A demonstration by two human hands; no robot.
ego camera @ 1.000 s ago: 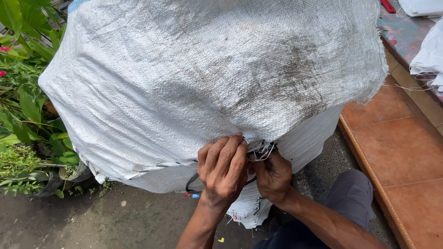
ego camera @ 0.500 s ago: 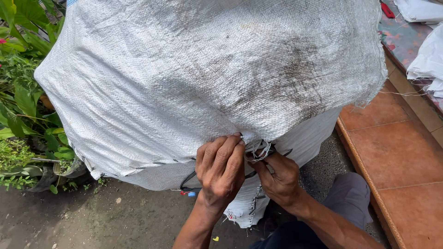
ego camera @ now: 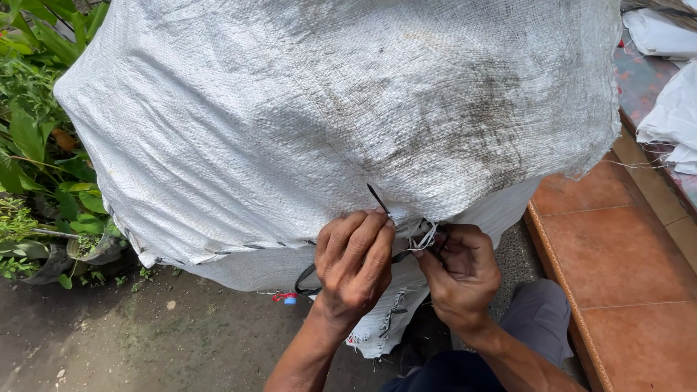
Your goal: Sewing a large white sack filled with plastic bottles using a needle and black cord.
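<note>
A large, stuffed white woven sack [ego camera: 341, 123] fills most of the head view, with dirty grey stains on its right side. My left hand [ego camera: 353, 263] pinches the sack's lower hem, and a thin black strip [ego camera: 377, 197] sticks up past its fingertips. My right hand [ego camera: 459, 272] grips a black strap and frayed white threads [ego camera: 423, 238] at the same hem. Both hands touch the sack side by side. A black strap loop [ego camera: 303, 279] hangs below the hem by my left hand.
Green potted plants [ego camera: 33, 167] stand at the left on damp concrete ground [ego camera: 145, 341]. A raised floor of orange-brown tiles [ego camera: 624, 268] runs along the right. More white sacks [ego camera: 671, 109] lie at the upper right. A small red and blue cap [ego camera: 288, 297] lies under the sack.
My hands stay at the hem. The thin black strip now sticks up above my left fingers, and my right hand has shifted slightly right, pulling on the strap.
</note>
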